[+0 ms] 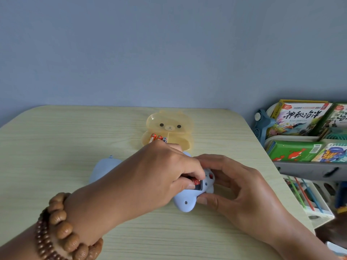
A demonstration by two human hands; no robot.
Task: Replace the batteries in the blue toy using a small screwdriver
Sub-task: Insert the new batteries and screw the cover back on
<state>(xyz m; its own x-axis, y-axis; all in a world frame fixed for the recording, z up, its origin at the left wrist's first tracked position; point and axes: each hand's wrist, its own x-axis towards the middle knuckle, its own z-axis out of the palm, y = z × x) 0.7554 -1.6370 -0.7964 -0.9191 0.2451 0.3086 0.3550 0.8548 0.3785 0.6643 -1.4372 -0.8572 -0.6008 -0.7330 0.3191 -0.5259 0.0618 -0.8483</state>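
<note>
Mid-table (56, 139): blue toy (185, 202) lies underside up, battery bay open. Left hand (159, 177) pinches red battery (196, 182) in bay. Right hand (240, 186) clasps toy from 3 o'clock. Bear case (169, 121) holding spare batteries (155, 137) at 12 o'clock. Toy likely light, rigid, slick plastic: brace at body edges.

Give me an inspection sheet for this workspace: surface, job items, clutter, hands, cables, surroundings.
Surface: pale wood-grain table.
Job's things: blue toy with its battery bay open, a battery in it; spare batteries in the open yellow bear box behind; no screwdriver seen.
Clutter: nothing seen.
Hands: left hand pinches the battery with its fingers; right hand holds the blue toy.
Cables: nothing seen.
Surroundings: blue-grey wall; book rack with books on the right.
</note>
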